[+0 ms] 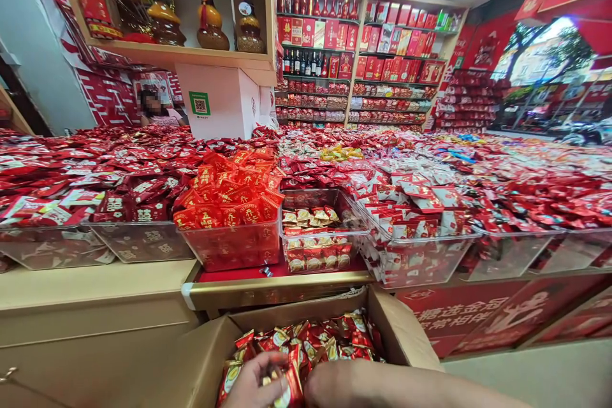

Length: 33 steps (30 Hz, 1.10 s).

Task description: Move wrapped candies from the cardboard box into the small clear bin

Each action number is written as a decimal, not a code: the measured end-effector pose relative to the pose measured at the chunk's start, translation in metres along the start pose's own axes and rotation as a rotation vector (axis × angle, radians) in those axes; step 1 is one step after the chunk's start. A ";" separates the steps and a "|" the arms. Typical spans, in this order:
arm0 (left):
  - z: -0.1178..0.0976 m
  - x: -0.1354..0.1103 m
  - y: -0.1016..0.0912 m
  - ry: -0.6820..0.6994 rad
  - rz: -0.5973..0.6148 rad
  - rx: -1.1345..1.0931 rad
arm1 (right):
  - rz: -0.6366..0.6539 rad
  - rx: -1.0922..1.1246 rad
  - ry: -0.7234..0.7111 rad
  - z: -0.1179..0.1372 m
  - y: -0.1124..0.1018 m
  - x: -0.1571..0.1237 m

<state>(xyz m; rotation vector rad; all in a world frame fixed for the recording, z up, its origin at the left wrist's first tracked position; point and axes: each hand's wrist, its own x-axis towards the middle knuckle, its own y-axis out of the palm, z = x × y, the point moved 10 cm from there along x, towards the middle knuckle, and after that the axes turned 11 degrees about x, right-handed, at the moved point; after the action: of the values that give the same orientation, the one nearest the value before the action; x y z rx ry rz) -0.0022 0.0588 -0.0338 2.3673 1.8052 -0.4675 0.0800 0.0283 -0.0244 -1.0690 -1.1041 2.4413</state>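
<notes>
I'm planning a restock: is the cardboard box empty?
No, many red packets lie inside the cardboard box, where the left hand touches some.

"糖选金冠" on counter panel [459, 313], "乔" on packets [247, 211]

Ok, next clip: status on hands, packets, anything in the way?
Left hand gripping red packets in open carton. Right hand in there too, fingers hidden. Right forearm covers carton's near right side.
</notes>
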 end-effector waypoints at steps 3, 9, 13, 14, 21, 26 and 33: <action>-0.008 -0.001 -0.011 -0.059 -0.100 -0.377 | -0.258 0.481 0.033 -0.007 -0.043 -0.015; -0.045 -0.005 -0.020 0.125 -0.253 -0.389 | -0.401 1.587 -0.100 -0.008 -0.062 -0.012; -0.060 -0.007 -0.019 0.220 -0.306 -0.270 | -0.536 1.603 -0.119 -0.016 -0.072 -0.017; -0.062 -0.008 -0.017 0.231 -0.307 -0.244 | -0.557 1.600 -0.129 -0.018 -0.074 -0.019; -0.062 -0.010 0.002 0.217 -0.233 -0.165 | -0.682 1.536 -0.161 -0.028 -0.087 -0.029; -0.058 -0.009 0.005 0.175 -0.207 -0.144 | -0.767 1.619 -0.153 -0.036 -0.089 -0.037; -0.054 -0.011 -0.006 0.193 -0.262 -0.053 | -0.784 1.437 -0.282 -0.023 -0.105 -0.041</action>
<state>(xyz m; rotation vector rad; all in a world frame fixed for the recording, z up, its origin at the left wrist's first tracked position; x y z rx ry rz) -0.0011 0.0662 0.0212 2.2171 2.1971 -0.2188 0.1179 0.0919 0.0636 0.1680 0.3196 1.9040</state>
